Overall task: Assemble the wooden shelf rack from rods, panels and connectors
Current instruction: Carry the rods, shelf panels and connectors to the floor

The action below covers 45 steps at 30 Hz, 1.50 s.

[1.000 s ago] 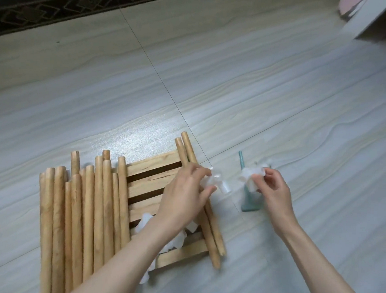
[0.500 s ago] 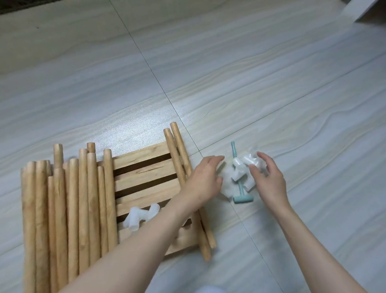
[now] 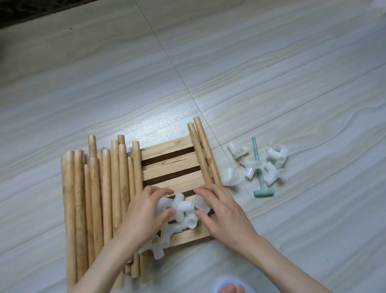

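The floor (image 3: 257, 71) is pale grey with soft wavy lines of cream and tan, cut by thin dark lines between the tiles. The rods (image 3: 92, 197) are light yellow-brown wood with darker streaks. The slatted panel (image 3: 171, 161) is the same honey colour (its gaps look dark brown). The connectors (image 3: 182, 209) are milky white and a bit see-through. The little hammer (image 3: 260, 171) is light green-blue. The rug (image 3: 39, 4) at the top is dark brown with a faint pattern.
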Tool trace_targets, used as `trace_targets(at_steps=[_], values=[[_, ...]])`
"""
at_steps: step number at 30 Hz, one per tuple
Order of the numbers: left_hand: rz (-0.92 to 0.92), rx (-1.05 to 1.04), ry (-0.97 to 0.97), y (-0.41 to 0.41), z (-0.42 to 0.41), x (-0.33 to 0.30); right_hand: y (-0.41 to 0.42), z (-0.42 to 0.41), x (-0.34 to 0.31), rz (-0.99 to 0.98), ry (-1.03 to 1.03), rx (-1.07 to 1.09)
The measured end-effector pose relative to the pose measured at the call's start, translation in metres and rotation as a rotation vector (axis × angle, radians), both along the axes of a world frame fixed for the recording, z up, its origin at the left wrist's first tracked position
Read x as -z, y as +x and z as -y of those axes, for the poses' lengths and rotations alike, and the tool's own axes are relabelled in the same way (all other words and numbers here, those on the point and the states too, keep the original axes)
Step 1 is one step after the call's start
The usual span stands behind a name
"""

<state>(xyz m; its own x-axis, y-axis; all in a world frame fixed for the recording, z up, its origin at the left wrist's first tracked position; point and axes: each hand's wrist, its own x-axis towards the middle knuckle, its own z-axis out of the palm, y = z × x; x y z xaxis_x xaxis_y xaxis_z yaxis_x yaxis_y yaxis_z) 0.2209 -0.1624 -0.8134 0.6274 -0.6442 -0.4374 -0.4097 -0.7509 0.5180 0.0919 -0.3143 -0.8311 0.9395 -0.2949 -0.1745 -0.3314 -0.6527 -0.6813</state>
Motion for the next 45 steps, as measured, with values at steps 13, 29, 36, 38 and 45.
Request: trace_targets(at_steps=[13,29,36,38,45], values=[[0.062,-0.104,-0.076,-0.014,0.004,0.017,0.010,-0.008,0.006,-0.007,-0.040,-0.021],[-0.021,-0.169,-0.404,-0.007,0.089,-0.028,-0.009,0.077,-0.018,0.129,0.085,0.759],[-0.144,-0.141,-0.190,-0.037,0.167,0.003,-0.036,0.128,-0.002,0.039,-0.102,0.837],[-0.150,-0.157,-0.148,-0.042,0.176,0.014,-0.038,0.137,0.001,0.022,-0.113,0.858],[-0.248,-0.167,-0.101,-0.043,0.193,0.030,-0.022,0.149,0.008,-0.071,-0.211,0.738]])
